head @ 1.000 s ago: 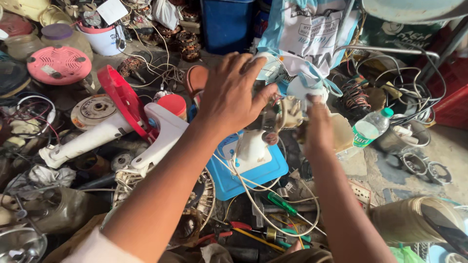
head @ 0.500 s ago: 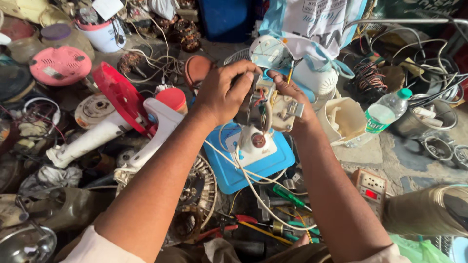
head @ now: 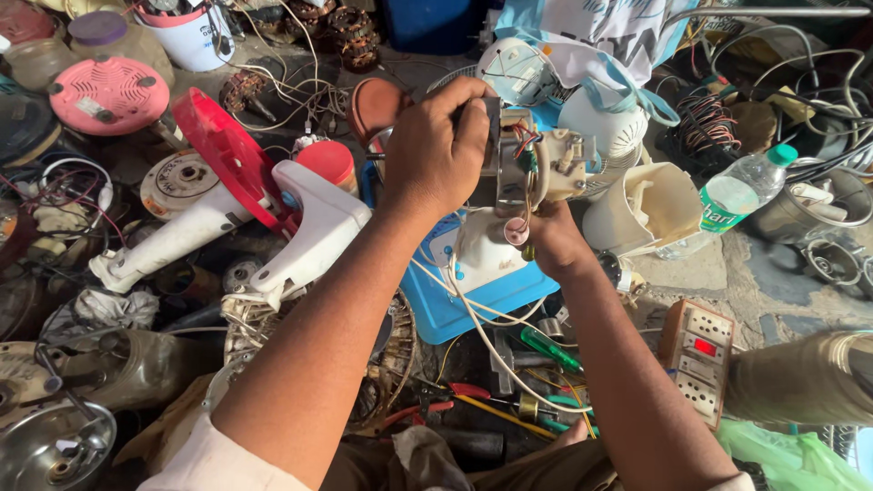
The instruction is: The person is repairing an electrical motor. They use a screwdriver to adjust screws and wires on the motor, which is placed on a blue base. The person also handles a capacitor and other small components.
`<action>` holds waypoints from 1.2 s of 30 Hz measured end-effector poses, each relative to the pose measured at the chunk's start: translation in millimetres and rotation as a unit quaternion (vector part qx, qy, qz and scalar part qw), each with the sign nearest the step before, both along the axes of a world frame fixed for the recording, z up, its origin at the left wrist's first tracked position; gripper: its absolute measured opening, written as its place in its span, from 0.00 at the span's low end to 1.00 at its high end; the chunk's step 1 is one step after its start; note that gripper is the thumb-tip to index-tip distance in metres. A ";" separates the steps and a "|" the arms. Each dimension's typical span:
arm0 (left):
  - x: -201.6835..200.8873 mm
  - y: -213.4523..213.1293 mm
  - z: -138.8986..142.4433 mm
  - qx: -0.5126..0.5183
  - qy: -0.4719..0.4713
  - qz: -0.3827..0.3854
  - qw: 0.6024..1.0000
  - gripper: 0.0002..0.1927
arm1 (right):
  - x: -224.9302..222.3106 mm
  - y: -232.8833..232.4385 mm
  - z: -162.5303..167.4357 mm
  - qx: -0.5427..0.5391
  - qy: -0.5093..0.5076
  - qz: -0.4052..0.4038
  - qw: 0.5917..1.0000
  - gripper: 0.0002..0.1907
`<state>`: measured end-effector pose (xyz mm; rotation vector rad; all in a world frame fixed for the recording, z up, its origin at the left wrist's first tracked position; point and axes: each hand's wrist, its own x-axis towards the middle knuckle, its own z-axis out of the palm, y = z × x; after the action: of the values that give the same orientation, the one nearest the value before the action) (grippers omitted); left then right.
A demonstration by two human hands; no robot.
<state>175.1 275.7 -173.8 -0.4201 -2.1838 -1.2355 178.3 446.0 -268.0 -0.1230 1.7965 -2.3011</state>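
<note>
My left hand (head: 436, 150) wraps over the top and front of a small fan motor (head: 532, 164), a metal body with a beige gear housing and coloured wires. My right hand (head: 553, 241) grips the same motor from below, its fingers hidden under it. The motor sits above a white fan neck on a blue base (head: 473, 295). White cables (head: 482, 332) trail down from the motor toward me.
A white fan stand with a red blade (head: 232, 164) lies left. A green-handled screwdriver (head: 550, 350) and pliers (head: 436, 405) lie in front. An extension socket box (head: 698, 359), a plastic bottle (head: 741, 195), a beige housing (head: 650, 209) and a pink round cover (head: 107, 94) surround them.
Both hands came down and closed around the motor; the left hand, spread a second ago, now clamps its top. The view moved closer.
</note>
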 end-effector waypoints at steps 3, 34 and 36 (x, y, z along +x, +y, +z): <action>-5.0 -1.2 -1.1 0.003 0.012 -0.011 1.000 0.11 | -7.0 -0.5 -2.9 0.136 0.065 0.021 0.988 0.24; -52.8 74.4 28.7 0.095 -0.140 -0.021 0.985 0.14 | -12.4 70.5 -13.8 -0.199 -0.057 -0.122 0.971 0.14; -48.9 77.8 27.9 0.080 -0.129 -0.020 0.988 0.13 | -12.5 69.6 -10.2 -0.216 -0.067 -0.109 0.968 0.12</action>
<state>126.2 353.4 -146.0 -0.2504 -2.2737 -1.5490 165.9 515.6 -278.2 0.1663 1.2767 -2.7507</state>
